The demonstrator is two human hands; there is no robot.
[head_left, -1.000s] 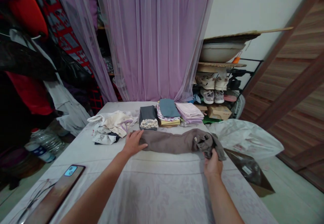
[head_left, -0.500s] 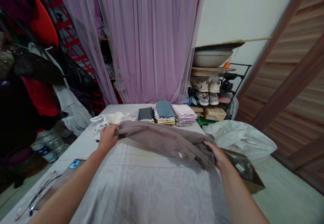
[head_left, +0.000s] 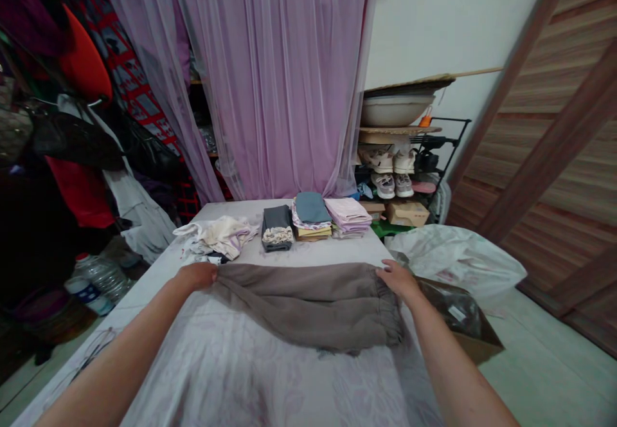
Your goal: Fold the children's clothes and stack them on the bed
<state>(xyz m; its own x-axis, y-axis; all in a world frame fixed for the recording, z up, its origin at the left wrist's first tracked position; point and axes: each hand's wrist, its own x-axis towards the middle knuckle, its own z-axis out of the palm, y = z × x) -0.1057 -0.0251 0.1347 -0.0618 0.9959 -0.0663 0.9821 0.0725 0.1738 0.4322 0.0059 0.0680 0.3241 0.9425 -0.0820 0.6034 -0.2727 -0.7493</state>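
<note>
A pair of grey-brown trousers (head_left: 318, 305) lies stretched sideways across the white patterned cloth, folded lengthwise. Its gathered elastic waistband (head_left: 387, 317) is on the right. My left hand (head_left: 196, 276) grips the narrower left end, fingers closed on the fabric. At the top corner of the waistband, my right hand (head_left: 398, 279) pinches the cloth between thumb and fingers. Just beyond the trousers sit a loose heap of white clothes (head_left: 224, 234), a dark folded garment (head_left: 277, 227), a stack topped with a blue-grey piece (head_left: 311, 208) and a pink and lilac stack (head_left: 348, 215).
Glasses (head_left: 89, 356) lie at the left edge, by my forearm. Plastic bottles (head_left: 96, 279) stand on the floor left. At right are an open cardboard box (head_left: 475, 337), a white plastic bag (head_left: 457, 260) and a shoe rack (head_left: 453, 157). Purple curtains (head_left: 279, 80) hang behind.
The trousers have come down toward me and now lie flatter, their waistband spread out. Both hands moved nearer with them, uncovering the dark folded garment. My left forearm now hides the phone.
</note>
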